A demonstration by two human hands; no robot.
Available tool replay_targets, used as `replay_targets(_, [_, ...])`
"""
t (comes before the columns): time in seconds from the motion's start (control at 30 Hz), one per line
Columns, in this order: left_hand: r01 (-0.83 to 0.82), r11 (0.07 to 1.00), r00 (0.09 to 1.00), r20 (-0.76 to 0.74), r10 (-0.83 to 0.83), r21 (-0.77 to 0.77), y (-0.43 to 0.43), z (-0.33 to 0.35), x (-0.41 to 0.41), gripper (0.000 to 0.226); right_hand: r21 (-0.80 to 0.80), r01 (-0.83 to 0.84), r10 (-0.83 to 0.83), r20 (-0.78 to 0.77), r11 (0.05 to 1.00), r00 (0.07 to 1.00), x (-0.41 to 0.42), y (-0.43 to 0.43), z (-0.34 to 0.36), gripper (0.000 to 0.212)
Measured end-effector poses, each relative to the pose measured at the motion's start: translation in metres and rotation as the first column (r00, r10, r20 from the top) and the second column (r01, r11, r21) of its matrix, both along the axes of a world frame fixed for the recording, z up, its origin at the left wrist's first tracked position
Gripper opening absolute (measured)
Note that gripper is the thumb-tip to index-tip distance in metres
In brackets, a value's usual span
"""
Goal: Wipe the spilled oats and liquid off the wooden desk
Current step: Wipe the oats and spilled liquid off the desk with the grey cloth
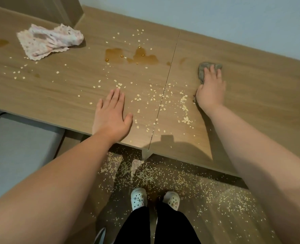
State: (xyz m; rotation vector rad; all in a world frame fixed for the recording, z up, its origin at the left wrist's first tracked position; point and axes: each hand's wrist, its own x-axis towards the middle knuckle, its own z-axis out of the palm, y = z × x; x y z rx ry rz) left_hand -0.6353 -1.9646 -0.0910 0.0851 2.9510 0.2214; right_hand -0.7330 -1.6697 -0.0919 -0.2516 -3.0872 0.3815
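R hand (210, 90) covers most of grey rag (209, 66); L hand (112, 114) flat on desk (57, 95).

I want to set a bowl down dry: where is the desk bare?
The desk is bare right of the right hand and its grey rag, out to the wall. Crowded: oats between that hand and the left hand along the seam, brown puddles behind them, pink cloth far left.

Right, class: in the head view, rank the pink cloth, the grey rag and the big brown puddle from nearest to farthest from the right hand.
1. Grey rag, under the right hand.
2. Brown puddle, mid-desk, to its left.
3. Pink cloth, far left.
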Motion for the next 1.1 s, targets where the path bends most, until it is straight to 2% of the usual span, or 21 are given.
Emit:
replay_targets(0.13, [-0.036, 0.999, 0.999, -0.005, 0.037, 0.026, 0.001, -0.002, -0.002, 0.067, -0.018, -0.331, 0.332, 0.018, 0.943, 0.943, 0.018, 0.017, 0.006, 0.064])
replay_targets(0.2, [-0.080, 0.995, 0.997, -0.014, 0.081, 0.056, 0.004, -0.002, -0.004, 0.066, -0.008, -0.402, 0.402, 0.048, 0.915, 0.914, 0.014, 0.033, 0.008, 0.064])
replay_targets(0.37, [-0.140, 0.989, 0.989, -0.038, 0.141, 0.046, 0.008, -0.004, -0.005, 0.062, 0.013, -0.162, 0.162, 0.002, 0.987, 0.987, -0.033, 0.050, -0.002, 0.061])
replay_targets(0.47, [-0.141, 0.989, 0.988, -0.054, 0.143, 0.036, 0.008, -0.005, -0.004, 0.067, 0.038, -0.127, 0.126, 0.010, 0.991, 0.992, -0.063, 0.050, -0.008, 0.060])
replay_targets(0.63, [-0.164, 0.986, 0.985, -0.056, 0.165, 0.024, 0.010, -0.005, -0.003, 0.066, 0.054, -0.187, 0.187, 0.021, 0.981, 0.982, -0.112, 0.046, -0.008, 0.059])
replay_targets(0.83, [-0.171, 0.985, 0.983, -0.070, 0.173, 0.032, 0.012, -0.006, -0.003, 0.070, 0.030, -0.356, 0.355, 0.009, 0.934, 0.935, -0.150, 0.017, -0.006, 0.059])
replay_targets(0.97, [-0.173, 0.984, 0.982, -0.073, 0.176, 0.039, 0.012, -0.006, -0.002, 0.069, -0.009, -0.444, 0.444, -0.011, 0.896, 0.896, -0.145, 0.009, -0.002, 0.059])
replay_targets(1.1, [-0.177, 0.983, 0.980, -0.084, 0.181, 0.053, 0.012, -0.006, -0.002, 0.070, -0.056, -0.606, 0.605, -0.032, 0.794, 0.795, -0.099, 0.004, 0.000, 0.064])
